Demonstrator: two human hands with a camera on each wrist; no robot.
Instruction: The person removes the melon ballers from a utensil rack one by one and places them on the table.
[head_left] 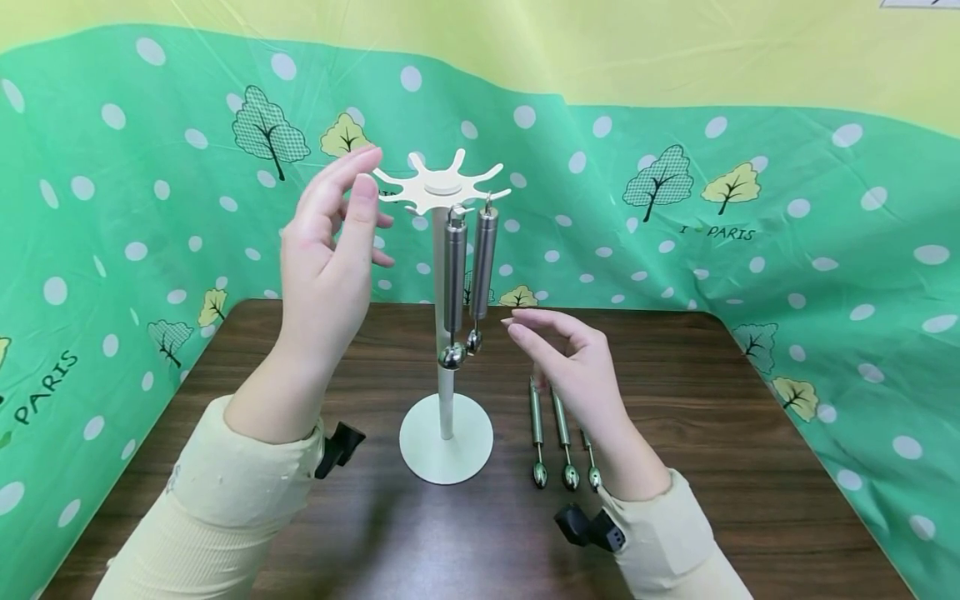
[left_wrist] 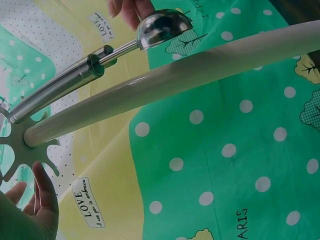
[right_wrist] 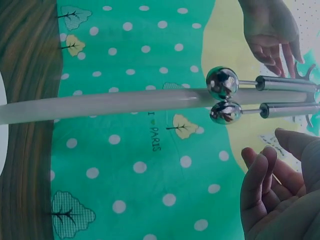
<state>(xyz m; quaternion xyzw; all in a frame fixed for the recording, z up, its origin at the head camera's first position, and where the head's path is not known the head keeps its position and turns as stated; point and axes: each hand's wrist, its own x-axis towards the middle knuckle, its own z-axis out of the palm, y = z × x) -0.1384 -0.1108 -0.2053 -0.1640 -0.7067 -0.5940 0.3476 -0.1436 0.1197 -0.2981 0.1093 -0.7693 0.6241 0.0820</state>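
Note:
A white stand with curved hooks radiating from its top rises from a round base. Two shiny metal scoops hang bowl-down from its hooks: a nearer scoop and a scoop just right of it. My left hand is raised at the stand's left side, fingers loosely extended beside the hook tips, holding nothing. To the right of the hanging bowls, my right hand hovers with thumb and fingers apart and nothing between them. In the right wrist view both round scoop bowls show in front of the white pole.
Three more scoops lie side by side on the dark wooden table, right of the stand's base and partly hidden by my right hand. A green and yellow patterned cloth hangs behind and at the sides.

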